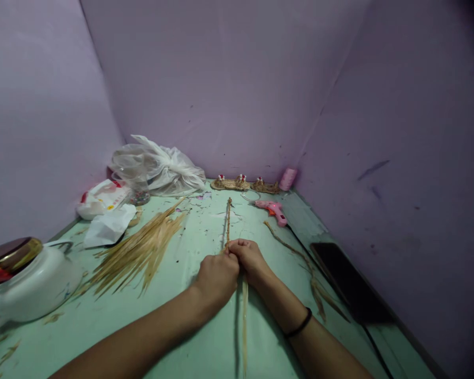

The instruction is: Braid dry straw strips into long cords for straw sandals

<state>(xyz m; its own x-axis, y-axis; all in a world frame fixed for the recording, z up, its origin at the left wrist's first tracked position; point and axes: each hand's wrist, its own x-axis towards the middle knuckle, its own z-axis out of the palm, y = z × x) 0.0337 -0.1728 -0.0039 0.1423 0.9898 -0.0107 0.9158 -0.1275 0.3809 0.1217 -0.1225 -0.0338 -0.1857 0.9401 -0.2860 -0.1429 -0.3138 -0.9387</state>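
My left hand (220,278) is closed at the near end of a thin braided straw cord (228,221). Against it, my right hand (249,259) pinches the same cord with thumb and forefinger. The finished-looking plait runs away from my hands to a small knot on the tabletop. Loose pale straw strands (245,321) hang from under my hands toward me. The exact grip between the fingers is partly hidden. To the left lies a fanned bundle of dry straw strips (142,247).
On the green table (205,326) are a pink glue gun (273,209) with a cable, a dark phone (349,281), a twisted dry strand (292,250) and a pink thread spool (288,179). Woven pieces (231,184), a plastic bag (169,168) and a white pot (39,287) stand around. Purple walls enclose it.
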